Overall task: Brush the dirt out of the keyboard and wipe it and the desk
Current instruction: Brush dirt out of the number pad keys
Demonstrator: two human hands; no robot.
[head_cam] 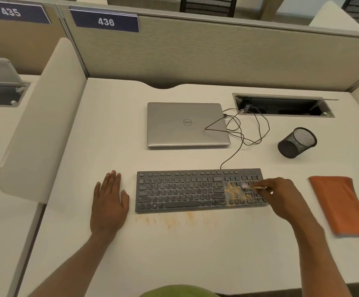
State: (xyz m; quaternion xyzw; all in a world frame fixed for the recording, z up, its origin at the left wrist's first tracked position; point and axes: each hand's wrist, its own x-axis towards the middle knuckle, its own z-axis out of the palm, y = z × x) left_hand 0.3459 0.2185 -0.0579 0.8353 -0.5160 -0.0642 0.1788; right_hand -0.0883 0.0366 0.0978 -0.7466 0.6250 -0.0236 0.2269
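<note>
A dark grey keyboard (180, 190) lies across the middle of the white desk (174, 254). Orange dirt (233, 192) covers its right part, around the arrow and number keys. More orange crumbs (170, 221) lie on the desk just in front of the keyboard. My right hand (281, 196) is over the keyboard's right end, shut on a small brush (252, 186) whose pale tip touches the dirty keys. My left hand (109, 202) rests flat on the desk, fingers spread, just left of the keyboard. An orange cloth (341, 204) lies folded at the right.
A shut silver laptop (185, 124) sits behind the keyboard, with a black cable (245, 129) looping to an open cable hatch (281, 105). A black mesh pen cup (296, 142) lies tipped over at the right. Beige partitions (217, 54) wall the desk's back and left.
</note>
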